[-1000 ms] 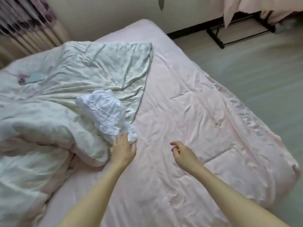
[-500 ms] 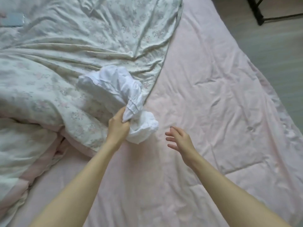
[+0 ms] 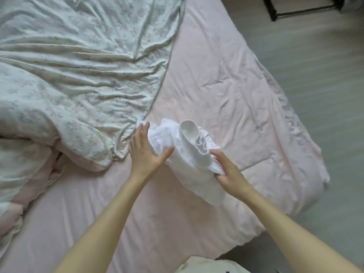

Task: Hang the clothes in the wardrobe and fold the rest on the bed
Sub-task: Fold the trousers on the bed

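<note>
The white garment (image 3: 189, 154) has been lifted off the quilt (image 3: 82, 75) and is now held above the pink bed (image 3: 226, 79). It is supported by the flat, released left hand (image 3: 145, 152) and grasped at its edge by the right hand (image 3: 228, 170), which was free a moment ago. Unfolding seems to be starting.

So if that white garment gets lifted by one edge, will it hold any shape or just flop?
Most likely flop: the white garment is already bunched and sagging between the left hand and right hand. It looks thin and light, with loose ruffled folds. It probably won't slide much on the wrinkled pink sheet, though a one-edge lift would likely leave the rest dangling.
</note>
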Tool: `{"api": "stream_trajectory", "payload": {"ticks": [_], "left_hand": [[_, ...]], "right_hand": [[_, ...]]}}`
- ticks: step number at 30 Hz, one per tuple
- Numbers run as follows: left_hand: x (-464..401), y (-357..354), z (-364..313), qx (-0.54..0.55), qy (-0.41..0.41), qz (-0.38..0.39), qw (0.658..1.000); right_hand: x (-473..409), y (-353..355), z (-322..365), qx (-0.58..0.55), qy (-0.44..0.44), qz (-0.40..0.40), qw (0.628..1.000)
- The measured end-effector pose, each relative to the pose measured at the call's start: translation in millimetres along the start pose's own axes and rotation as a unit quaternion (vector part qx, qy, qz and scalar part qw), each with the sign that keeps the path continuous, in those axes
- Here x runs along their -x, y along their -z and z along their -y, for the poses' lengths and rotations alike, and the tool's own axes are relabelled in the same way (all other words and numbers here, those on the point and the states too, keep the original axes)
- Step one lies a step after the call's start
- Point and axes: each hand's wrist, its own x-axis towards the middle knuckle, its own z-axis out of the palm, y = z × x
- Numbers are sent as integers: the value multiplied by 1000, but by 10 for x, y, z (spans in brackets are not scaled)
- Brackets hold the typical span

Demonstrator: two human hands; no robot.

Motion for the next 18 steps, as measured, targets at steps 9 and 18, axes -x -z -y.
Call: {"api": "stream_trajectory", "payload": {"ticks": [9,18], "left_hand": [[123,-457,-329,100,0,411,906],[115,-5,-1472,96,-164,372,909]], "right_hand": [[586,236,-315,70,-123,125,982],[699,710,-46,4,-102,71,992]]}}
